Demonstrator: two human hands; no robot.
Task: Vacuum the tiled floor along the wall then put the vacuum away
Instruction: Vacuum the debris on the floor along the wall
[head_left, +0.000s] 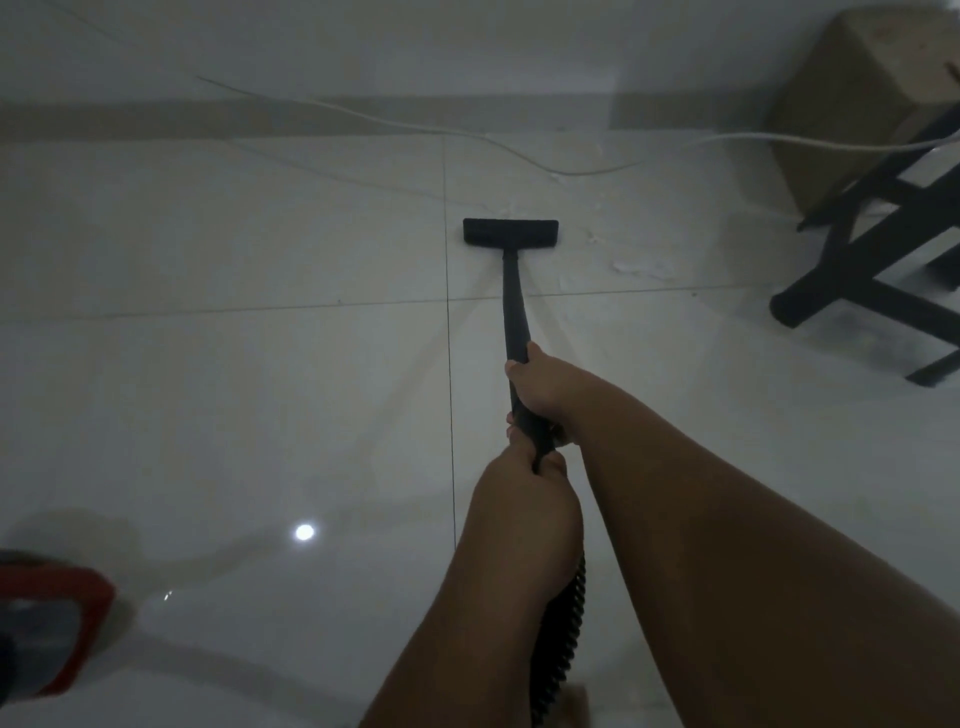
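Black wand (517, 306) is clasped by both grips — right grip (540, 382) higher, left grip (524, 486) by the hose (569, 623) — its floor head (510, 232) flat on the tiled floor (234, 389) near the wall (467, 47). White crumbs (641, 268) lie beside it; vacuuming looks midway, storage undone.

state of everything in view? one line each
floor head, flat on the tiles
wand, gripped by both hands
right hand, gripping wand forward
left hand, gripping wand's rear end
hose, hanging below hands
white cable, loose along wall
white debris, unvacuumed right of head
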